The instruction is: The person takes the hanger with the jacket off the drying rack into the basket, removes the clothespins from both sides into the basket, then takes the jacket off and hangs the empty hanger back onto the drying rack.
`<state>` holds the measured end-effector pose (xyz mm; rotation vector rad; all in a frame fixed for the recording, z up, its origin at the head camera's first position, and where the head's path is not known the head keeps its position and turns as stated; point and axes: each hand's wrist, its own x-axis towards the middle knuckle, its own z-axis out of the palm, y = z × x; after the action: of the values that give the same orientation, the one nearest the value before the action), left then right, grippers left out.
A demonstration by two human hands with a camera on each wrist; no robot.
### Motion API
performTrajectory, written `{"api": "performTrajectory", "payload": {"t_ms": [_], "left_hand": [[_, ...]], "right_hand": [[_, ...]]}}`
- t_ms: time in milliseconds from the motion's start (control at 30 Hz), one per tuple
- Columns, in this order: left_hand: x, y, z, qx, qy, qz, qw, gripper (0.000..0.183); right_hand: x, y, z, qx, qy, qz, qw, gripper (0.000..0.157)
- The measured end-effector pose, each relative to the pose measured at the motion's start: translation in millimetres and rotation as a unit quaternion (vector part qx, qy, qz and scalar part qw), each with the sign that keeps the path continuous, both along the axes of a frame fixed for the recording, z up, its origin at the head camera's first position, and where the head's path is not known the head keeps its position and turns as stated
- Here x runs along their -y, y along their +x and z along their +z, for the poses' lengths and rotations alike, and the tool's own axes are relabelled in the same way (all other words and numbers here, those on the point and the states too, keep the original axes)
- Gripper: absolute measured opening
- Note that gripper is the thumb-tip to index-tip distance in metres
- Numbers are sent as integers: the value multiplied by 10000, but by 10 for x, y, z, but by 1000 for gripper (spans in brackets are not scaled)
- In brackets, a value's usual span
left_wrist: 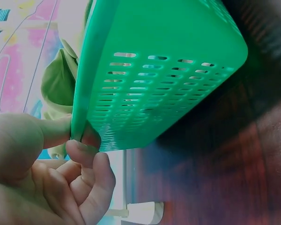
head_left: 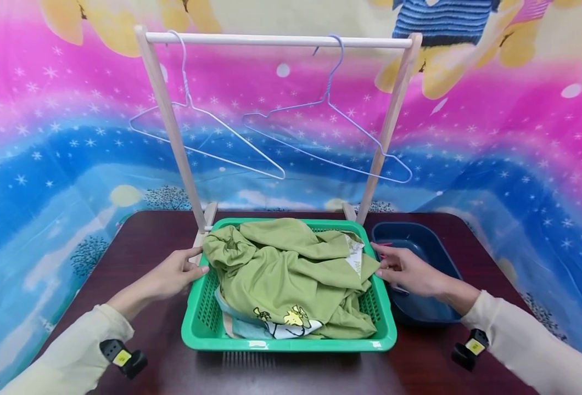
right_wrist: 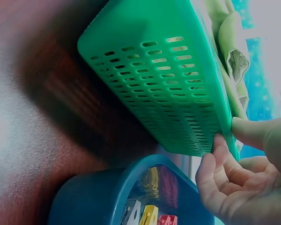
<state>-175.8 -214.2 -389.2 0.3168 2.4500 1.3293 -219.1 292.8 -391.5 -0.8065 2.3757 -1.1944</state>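
Observation:
A green plastic basket [head_left: 291, 344] with slotted sides is at the middle of the dark table, heaped with clothes. On top lies an olive-green garment [head_left: 281, 269] with a yellow-and-white cartoon print; light blue cloth [head_left: 248, 327] shows under it. My left hand [head_left: 172, 271] pinches the basket's left rim, thumb on the inner side and fingers curled beneath, as the left wrist view shows. Opposite it, my right hand [head_left: 412, 269] grips the right rim the same way. In both wrist views a dark shadow lies on the table beside the basket's bottom edge.
Behind the basket stands a wooden rack [head_left: 276, 39] with two wire hangers, a left one [head_left: 236, 134] and a right one [head_left: 355, 115]. Right of the basket, close under my right hand, is a dark blue basin [head_left: 434, 252] holding clothespins [right_wrist: 150, 214]. A patterned backdrop surrounds the table.

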Motion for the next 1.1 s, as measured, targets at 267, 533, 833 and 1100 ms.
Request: {"api": "performTrajectory", "payload": {"t_ms": [267, 533, 833, 1100], "left_hand": [[34, -134, -5, -68, 56, 175, 9998, 69], [69, -238, 24, -57, -110, 213, 9997, 68], [98, -333, 47, 16, -101, 269, 9996, 67], [102, -407, 54, 94, -83, 383, 9992, 66]], "right_hand": [[28, -157, 0, 247, 197, -208, 9993, 72], [99, -290, -4, 383, 179, -215, 9989, 69], [124, -413, 12, 535, 156, -395, 9977, 70], [145, -496, 46, 668, 236, -452, 9965, 71]]}}
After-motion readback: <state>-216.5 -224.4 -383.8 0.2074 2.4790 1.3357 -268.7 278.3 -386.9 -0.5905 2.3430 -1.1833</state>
